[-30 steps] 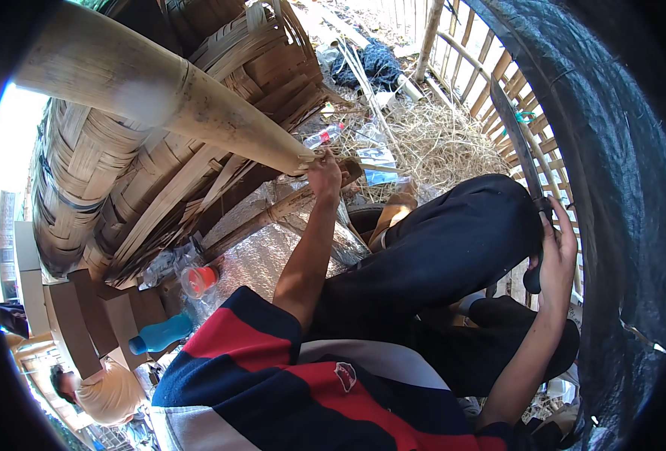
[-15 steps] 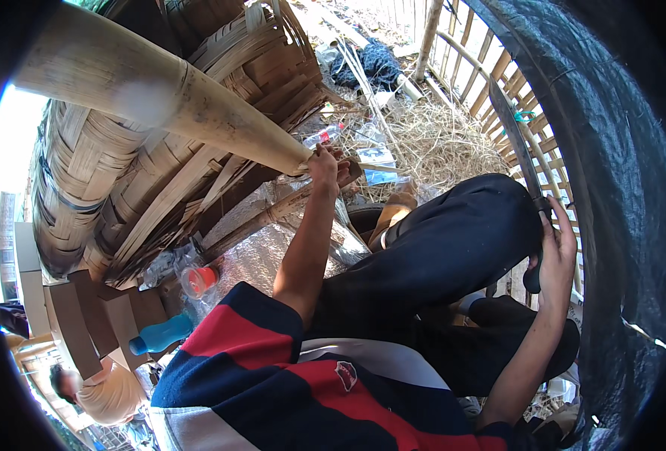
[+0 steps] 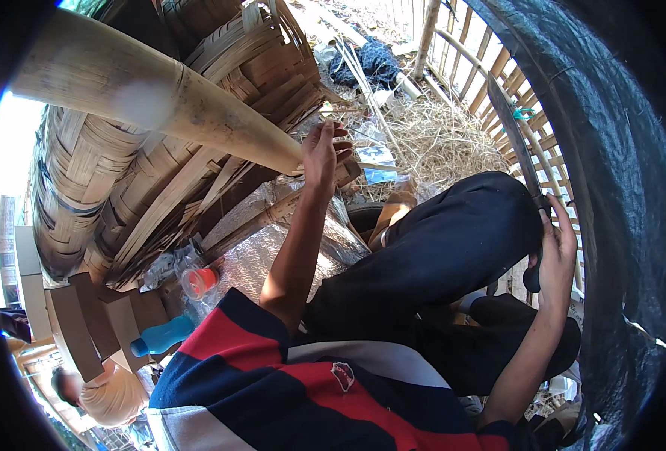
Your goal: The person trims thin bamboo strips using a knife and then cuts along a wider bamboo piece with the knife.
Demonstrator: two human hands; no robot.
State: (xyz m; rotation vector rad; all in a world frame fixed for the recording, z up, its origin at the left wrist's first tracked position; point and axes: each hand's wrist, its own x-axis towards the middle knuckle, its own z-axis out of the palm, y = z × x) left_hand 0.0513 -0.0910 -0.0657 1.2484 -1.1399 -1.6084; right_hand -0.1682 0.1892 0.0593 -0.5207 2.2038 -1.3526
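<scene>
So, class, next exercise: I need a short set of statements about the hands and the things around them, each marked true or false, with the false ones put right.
1. The right hand holds a long-bladed knife. True.
2. Both hands are on the knife. False: the left hand is up by the end of the thick bamboo pole.
3. Loose straw lies beyond the bent knee. True.
4. The bottle near the cardboard boxes is yellow. False: the bottle is blue.
5. The knife's blade points toward the picture's lower edge. False: it points toward the upper edge.
</scene>
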